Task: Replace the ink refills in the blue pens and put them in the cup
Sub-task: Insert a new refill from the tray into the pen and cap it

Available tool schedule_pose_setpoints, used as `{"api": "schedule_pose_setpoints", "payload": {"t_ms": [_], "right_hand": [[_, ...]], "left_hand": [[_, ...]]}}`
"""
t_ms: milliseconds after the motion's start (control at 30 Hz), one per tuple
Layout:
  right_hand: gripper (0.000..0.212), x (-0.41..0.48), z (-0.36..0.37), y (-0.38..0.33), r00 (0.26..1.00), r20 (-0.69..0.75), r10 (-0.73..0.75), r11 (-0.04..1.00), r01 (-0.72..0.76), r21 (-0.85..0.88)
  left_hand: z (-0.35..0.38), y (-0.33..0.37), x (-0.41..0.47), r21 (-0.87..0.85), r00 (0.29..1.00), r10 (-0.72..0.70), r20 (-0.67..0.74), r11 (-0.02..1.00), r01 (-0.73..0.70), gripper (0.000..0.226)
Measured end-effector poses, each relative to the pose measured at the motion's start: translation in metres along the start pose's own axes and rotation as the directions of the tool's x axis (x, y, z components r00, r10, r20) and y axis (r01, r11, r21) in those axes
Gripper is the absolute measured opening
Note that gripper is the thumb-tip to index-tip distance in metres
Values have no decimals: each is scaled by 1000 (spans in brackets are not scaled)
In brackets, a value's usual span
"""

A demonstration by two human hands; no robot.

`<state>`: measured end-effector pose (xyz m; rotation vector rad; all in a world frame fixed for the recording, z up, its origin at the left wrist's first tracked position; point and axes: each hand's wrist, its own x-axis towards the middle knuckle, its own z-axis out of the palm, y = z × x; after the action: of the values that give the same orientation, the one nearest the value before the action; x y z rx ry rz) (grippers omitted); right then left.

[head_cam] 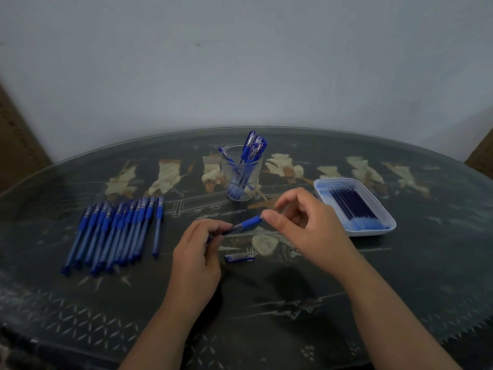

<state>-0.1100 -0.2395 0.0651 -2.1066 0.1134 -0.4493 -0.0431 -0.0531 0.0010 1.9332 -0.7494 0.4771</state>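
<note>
Starting far left with a row of blue pens (pixel 114 231) laid side by side on the desk (pixel 266 303), mostly touching and fanned a little, plus one slightly apart at the right end of the row. Next up, left hand (pixel 197 252), curled in and pinching the near end of a single pen (pixel 245 224), held up off the desk. Just below that, lying flat on the desk near the left hand, a small blue cap (pixel 239 258) all by itself. Further back, roughly dead centre, a clear glass cup (pixel 241 174) standing upright with a handful of blue pens stuck in it, leaning against the rim. Then right hand (pixel 306 225), thumb and fingertips pinched on the far end of that same pen, right by the blue grip section. So yeah, same pen gripped at both ends, slanting up from left to right between the two hands, in front of the cup and not in it. Over on the right, sitting close beside the right hand, a white tray (pixel 372 232) with a bunch of dark blue refills (pixel 352 206) lined up side by side inside. No telling about a refill inside the pen between the hands, way too dim and blurry for that.
</note>
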Motion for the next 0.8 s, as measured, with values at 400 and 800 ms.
{"api": "schedule_pose_setpoints", "payload": {"t_ms": [400, 800], "right_hand": [[19, 0, 1, 4, 1000, 17, 10, 998, -11, 68], [23, -1, 8, 0, 996, -75, -41, 999, 42, 10]], "left_hand": [[0, 0, 0, -16, 1000, -7, -8, 1000, 7, 44], [-1, 2, 0, -26, 999, -39, 2, 999, 39, 45]]}}
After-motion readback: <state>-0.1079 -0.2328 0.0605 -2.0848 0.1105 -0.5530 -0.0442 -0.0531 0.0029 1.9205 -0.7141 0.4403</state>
